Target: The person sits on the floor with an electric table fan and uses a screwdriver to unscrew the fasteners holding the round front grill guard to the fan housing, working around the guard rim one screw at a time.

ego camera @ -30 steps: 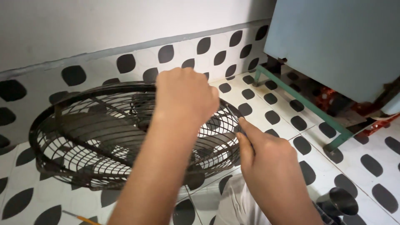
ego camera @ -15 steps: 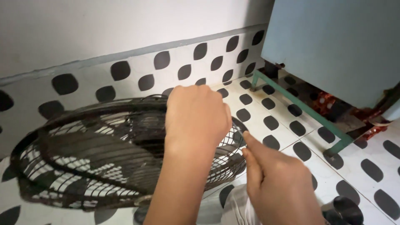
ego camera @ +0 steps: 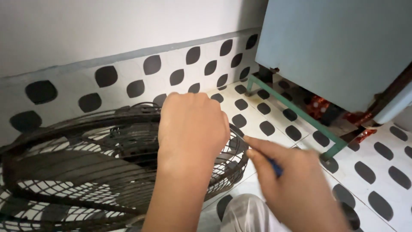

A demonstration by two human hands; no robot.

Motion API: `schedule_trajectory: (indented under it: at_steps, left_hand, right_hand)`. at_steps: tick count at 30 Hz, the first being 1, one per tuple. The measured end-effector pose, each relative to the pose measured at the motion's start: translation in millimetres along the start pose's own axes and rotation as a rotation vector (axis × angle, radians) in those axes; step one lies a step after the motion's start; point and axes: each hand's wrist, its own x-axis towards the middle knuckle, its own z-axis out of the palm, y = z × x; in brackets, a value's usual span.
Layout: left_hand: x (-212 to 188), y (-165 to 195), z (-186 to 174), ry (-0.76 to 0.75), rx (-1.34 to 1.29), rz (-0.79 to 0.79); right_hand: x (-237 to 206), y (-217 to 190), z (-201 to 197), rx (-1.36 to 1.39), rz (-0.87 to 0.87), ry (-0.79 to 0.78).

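The round fan cage [ego camera: 86,167] of thin dark wires lies on the spotted tile floor [ego camera: 274,124]. The left hand [ego camera: 193,129] grips its rim. The right hand [ego camera: 296,189], beside the cage, pinches a blue tool [ego camera: 277,168].

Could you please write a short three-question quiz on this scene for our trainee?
1. True or false: the left hand rests on the fan guard.
2. What colour is the tool tip in the right hand? A red, B blue, C yellow.
3. Fill in: the cabinet stands on a ____ frame.

Key: 1 true; 2 B; 3 green.
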Motion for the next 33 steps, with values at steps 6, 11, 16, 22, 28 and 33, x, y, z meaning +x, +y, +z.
schedule_trajectory:
  at_steps: [6,11,16,22,28,33]
  left_hand:
    - [0,1,1,0.056,0.003,-0.002]
    - [2,1,4,0.033,0.021,-0.008]
    - [0,0,3,0.073,0.030,0.001]
    - [3,1,5,0.012,0.040,-0.017]
    - [4,-1,8,0.044,0.061,-0.021]
    - [6,-1,7,0.049,0.079,-0.010]
  right_hand:
    - [2,14,6,-0.069,-0.003,0.024]
    - [-8,3,20,-0.038,-0.353,0.292]
    - [-9,-2,11,-0.001,-0.028,0.091]
    - [-2,18,13,0.323,-0.003,0.055]
    - [-1,31,35,0.720,0.188,-0.032]
    - [5,40,38,1.120,0.285,-0.157]
